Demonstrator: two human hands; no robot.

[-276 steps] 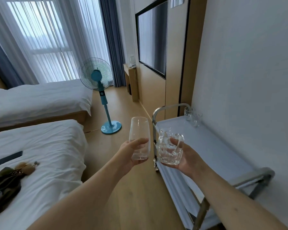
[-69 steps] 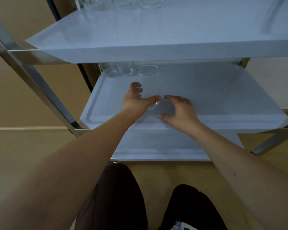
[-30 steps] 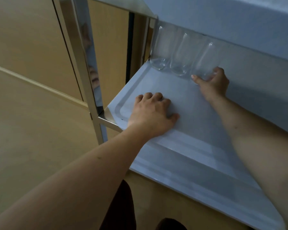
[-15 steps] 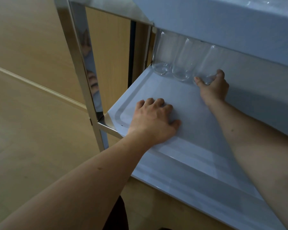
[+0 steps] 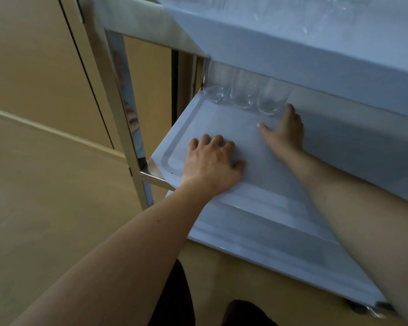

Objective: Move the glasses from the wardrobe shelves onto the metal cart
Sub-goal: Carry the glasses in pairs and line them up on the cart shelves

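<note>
Three clear glasses stand in a row at the back left of the metal cart's lower shelf [image 5: 252,208]: a left glass [image 5: 216,84], a middle glass [image 5: 243,91] and a right glass [image 5: 272,98]. My right hand [image 5: 284,131] lies on the shelf just in front of the right glass, fingers straight, holding nothing. My left hand [image 5: 211,164] presses flat on the shelf near its left front corner. More glasses [image 5: 339,3] show blurred on the top shelf [image 5: 304,50].
The cart's shiny metal post [image 5: 125,128] rises at the left of the shelf. Wooden wall panels [image 5: 40,67] stand behind it and wooden floor [image 5: 45,196] lies to the left. My dark-clothed knees [image 5: 174,302] are below the shelf edge.
My right hand has let go of the right glass and drawn back a little onto the shelf. My left hand has stayed pressed on the shelf.
</note>
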